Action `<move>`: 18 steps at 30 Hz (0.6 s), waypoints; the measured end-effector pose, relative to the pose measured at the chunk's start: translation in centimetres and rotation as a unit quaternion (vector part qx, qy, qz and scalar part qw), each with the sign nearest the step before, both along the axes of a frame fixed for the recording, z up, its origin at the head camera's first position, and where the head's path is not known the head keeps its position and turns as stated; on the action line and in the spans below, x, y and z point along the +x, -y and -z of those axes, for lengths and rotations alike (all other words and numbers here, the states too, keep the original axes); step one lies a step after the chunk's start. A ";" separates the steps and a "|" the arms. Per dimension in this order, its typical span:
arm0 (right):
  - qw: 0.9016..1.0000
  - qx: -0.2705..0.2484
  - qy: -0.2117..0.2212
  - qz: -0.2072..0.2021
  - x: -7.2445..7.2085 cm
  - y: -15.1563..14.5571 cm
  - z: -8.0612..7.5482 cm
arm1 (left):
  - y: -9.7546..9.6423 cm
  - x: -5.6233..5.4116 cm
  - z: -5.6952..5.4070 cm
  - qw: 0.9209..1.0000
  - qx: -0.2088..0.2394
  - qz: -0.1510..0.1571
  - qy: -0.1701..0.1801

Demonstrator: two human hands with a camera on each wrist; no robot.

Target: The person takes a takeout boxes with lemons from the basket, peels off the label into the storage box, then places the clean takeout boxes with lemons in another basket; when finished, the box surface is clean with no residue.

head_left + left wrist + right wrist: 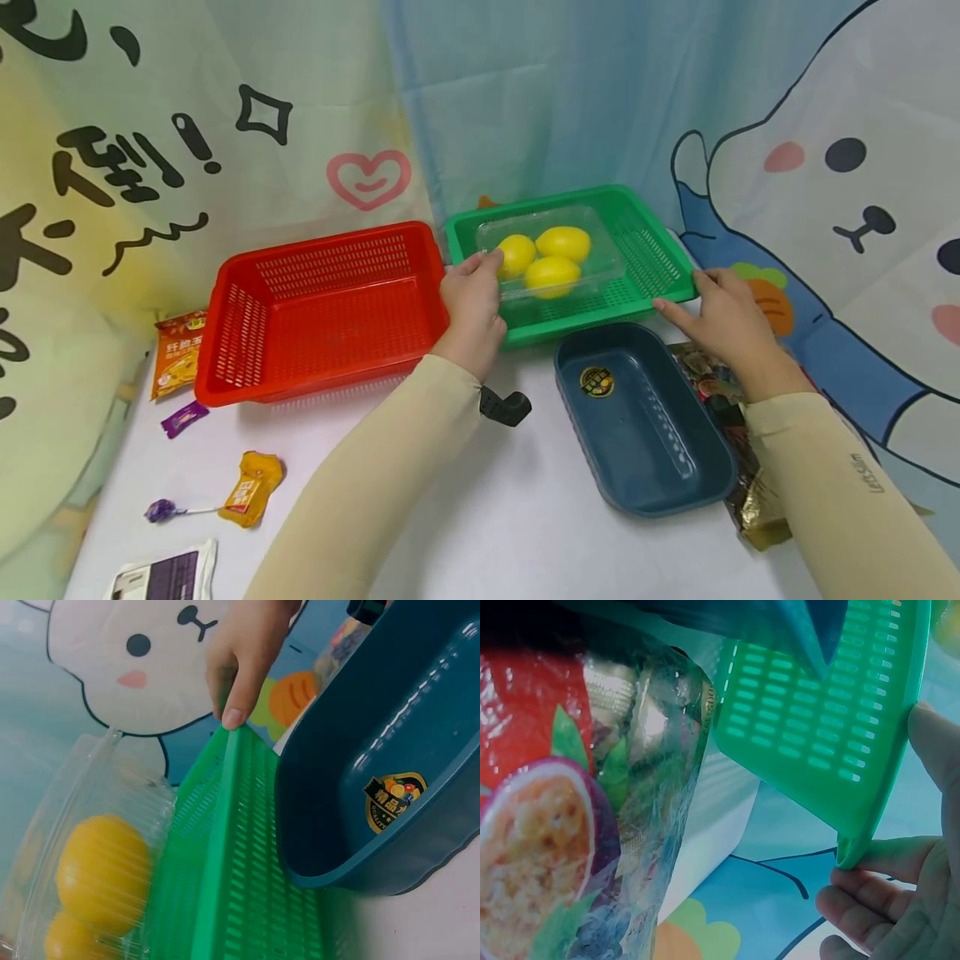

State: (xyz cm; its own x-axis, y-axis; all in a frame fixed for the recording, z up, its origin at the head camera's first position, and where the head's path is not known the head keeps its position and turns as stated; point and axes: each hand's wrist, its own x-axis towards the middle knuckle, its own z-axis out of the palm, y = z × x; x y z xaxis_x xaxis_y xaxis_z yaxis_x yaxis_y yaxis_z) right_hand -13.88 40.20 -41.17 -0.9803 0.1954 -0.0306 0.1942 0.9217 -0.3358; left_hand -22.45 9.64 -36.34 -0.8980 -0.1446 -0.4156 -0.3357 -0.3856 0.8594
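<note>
My left hand (474,312) grips the near left end of a clear plastic box (600,250) with three yellow lemons (553,277) inside. That box is within the outline of the green basket (652,250); whether it touches the basket's floor I cannot tell. With thumb and fingers, my right hand (727,321) pinches the basket's near right corner, seen closely in the right wrist view, where the thumb is on the rim (919,660) and the fingers lie beneath. A lemon (105,874) shows through the box wall in the left wrist view.
Left of the green basket stands a red basket (341,321). A dark blue tub (645,425) sits in front, beside a passion-fruit-printed bag (547,825) under my right forearm. Snack packets, including an orange one (253,487), and a lollipop (161,510) lie at left. A printed curtain (525,100) hangs behind.
</note>
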 end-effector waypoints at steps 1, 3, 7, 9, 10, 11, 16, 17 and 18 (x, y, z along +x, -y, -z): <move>1.000 0.000 0.000 0.000 0.0 0.0 0.0 | -0.2 -0.1 0.1 1.000 0.000 -0.003 0.001; 1.000 -0.002 0.002 -0.001 0.1 0.0 -0.1 | -0.5 -0.3 0.3 1.000 0.005 -0.009 -0.002; 1.000 -0.006 0.003 -0.006 0.0 0.0 -0.2 | -1.1 -0.4 0.6 1.000 0.008 -0.016 0.003; 1.000 -0.007 0.002 -0.006 0.0 0.0 -0.1 | -1.5 -0.5 0.8 1.000 0.008 -0.015 0.003; 1.000 -0.007 0.002 -0.006 0.0 -0.1 -0.1 | -1.7 -0.5 0.8 1.000 0.008 -0.013 0.004; 1.000 -0.007 0.001 -0.005 0.0 -0.1 -0.1 | -1.8 -0.5 0.9 1.000 0.009 -0.011 0.005; 1.000 -0.004 0.003 -0.002 0.0 0.0 0.0 | -2.4 -0.7 1.4 1.000 0.014 -0.008 0.010; 1.000 -0.004 0.004 -0.002 0.0 0.0 0.0 | -2.4 -0.8 1.5 1.000 0.013 -0.009 0.013; 1.000 -0.004 0.005 -0.002 0.0 0.1 0.0 | -2.4 -0.9 1.6 1.000 0.013 -0.009 0.014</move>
State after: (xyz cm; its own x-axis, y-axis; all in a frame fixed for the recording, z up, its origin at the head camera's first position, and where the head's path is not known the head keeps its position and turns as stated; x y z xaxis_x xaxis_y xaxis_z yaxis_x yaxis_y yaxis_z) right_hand -13.92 40.13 -41.20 -0.9807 0.1909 -0.0421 0.1937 0.9200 -0.3407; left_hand -23.34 12.07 -37.93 -0.8832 -0.1488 -0.4448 -0.3531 -0.4133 0.8393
